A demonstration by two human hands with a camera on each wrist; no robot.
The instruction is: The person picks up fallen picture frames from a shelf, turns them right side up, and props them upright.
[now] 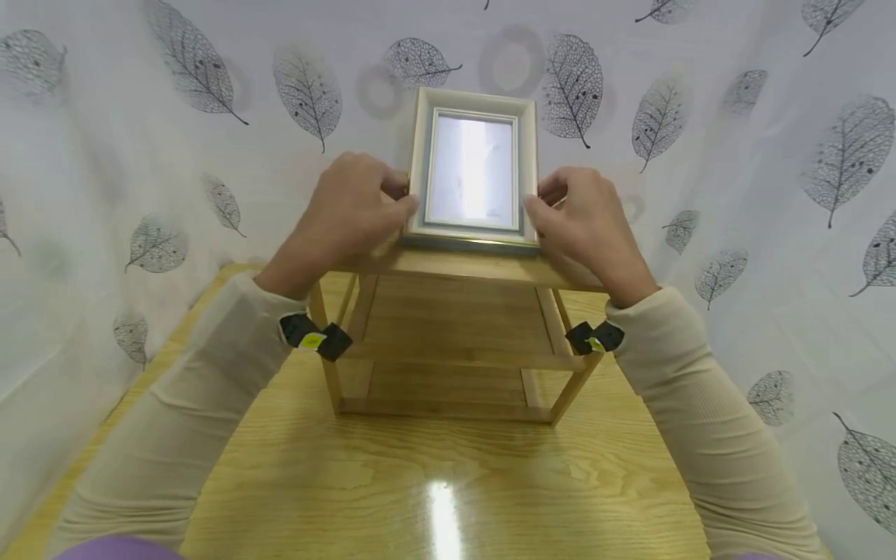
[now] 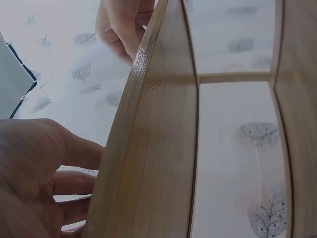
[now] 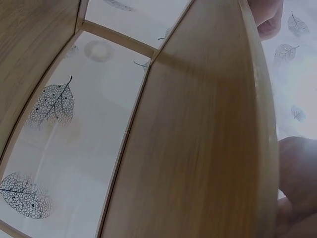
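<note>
A picture frame (image 1: 474, 233) with a pale border and gold edging stands on the top board of a small wooden shelf (image 1: 455, 268), leaning slightly back. My left hand (image 1: 357, 202) pinches its left side low down, thumb on the front edge and fingers bent behind. On the opposite side my right hand (image 1: 584, 218) grips the frame the same way. Both wrist views look up past the shelf's top board (image 2: 153, 148), which hides the frame; the left hand (image 2: 39, 173) shows at lower left there, and part of the right hand (image 3: 299, 183) at the right edge of its own view.
The shelf has two lower boards, the middle one (image 1: 458, 319) and the bottom one (image 1: 448, 385), on a glossy wooden table (image 1: 448, 482). Behind and around hangs a white curtain (image 1: 280, 155) printed with grey leaves. A dark wrist device (image 1: 315, 338) is on the left sleeve.
</note>
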